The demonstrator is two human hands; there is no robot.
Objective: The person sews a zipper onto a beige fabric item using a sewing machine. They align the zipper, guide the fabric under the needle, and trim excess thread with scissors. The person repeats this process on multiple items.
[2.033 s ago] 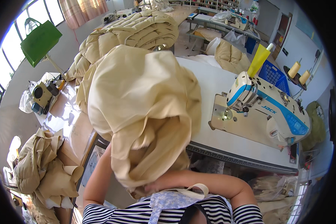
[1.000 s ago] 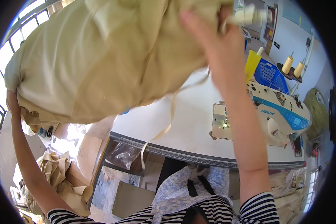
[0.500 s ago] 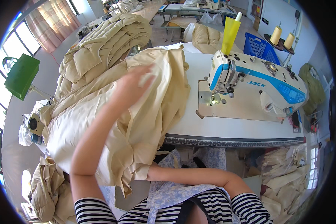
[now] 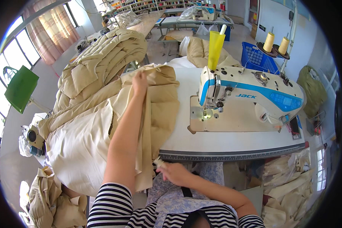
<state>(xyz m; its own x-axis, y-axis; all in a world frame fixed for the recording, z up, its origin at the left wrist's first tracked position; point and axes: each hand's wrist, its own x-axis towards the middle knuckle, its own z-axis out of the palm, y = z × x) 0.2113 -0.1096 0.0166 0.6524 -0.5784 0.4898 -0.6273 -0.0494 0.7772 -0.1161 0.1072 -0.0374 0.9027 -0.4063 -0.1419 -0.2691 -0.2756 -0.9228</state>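
Observation:
A beige padded garment [image 4: 165, 98] with a smooth pale lining [image 4: 79, 148] lies over the left part of the sewing table and hangs past its front edge. At the garment's far edge my left hand [image 4: 140, 80] is closed, pinching the cloth, with the arm stretched across the lining. By the table's front edge, right of the hanging cloth, my right hand [image 4: 175, 173] is closed on a small cream piece [image 4: 159, 162]; whether it is a loose strip or part of the garment I cannot tell. To the right stands a white and blue sewing machine [image 4: 250, 95].
A heap of quilted beige pieces [image 4: 102, 57] rises at the back left. Thread cones [image 4: 268, 42], a yellow holder [image 4: 216, 49] and a blue crate [image 4: 258, 57] stand around the machine. A ruler strip [image 4: 231, 156] runs along the table's front edge. A green lampshade [image 4: 21, 89] is far left.
My left hand has closed on the garment's far edge. The right hand has come out from the cloth's lower end and moved right, with the small cream piece showing. The garment's padded side now shows more.

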